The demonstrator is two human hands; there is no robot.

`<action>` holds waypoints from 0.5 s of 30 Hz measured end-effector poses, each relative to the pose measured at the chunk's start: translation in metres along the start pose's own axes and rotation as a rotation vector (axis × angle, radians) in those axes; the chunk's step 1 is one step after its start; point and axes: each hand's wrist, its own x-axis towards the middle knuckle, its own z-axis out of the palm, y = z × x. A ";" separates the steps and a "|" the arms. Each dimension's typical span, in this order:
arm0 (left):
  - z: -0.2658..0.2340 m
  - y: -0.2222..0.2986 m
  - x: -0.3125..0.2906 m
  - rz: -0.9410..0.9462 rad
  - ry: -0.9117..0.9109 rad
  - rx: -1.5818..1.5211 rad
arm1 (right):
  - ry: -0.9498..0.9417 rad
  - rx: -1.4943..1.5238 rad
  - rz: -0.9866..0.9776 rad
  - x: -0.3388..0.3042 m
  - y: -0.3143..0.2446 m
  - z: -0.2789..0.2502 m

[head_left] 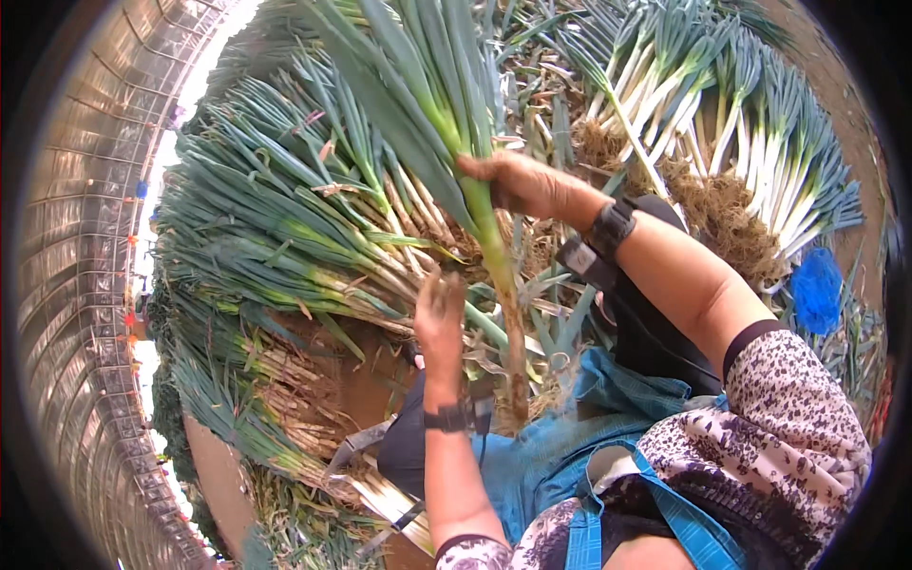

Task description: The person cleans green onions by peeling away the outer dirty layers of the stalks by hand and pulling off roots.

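Observation:
In my right hand (527,183) is a large green onion (486,231), gripped where its leaves fan out. The leaves spread upward to the top of the view, and the pale, brownish stalk hangs down over my lap. My left hand (439,313) is raised just left of that stalk, fingers apart and nothing seen in them. A black band circles each wrist. Close beyond the left hand lies a big pile of green onions (285,218), leaves to the left and stalks toward me.
More green onions (774,161) with white stalks and matted roots lie at the far right. Blue netting (817,290) sits beside them. A curved wire mesh wall with shiny sheeting (100,285) borders the left. Loose trimmings litter the ground, and a blue apron (532,475) covers my lap.

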 end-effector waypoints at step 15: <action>0.056 0.009 0.023 0.115 -0.038 -0.009 | -0.089 -0.243 -0.318 0.020 0.053 0.004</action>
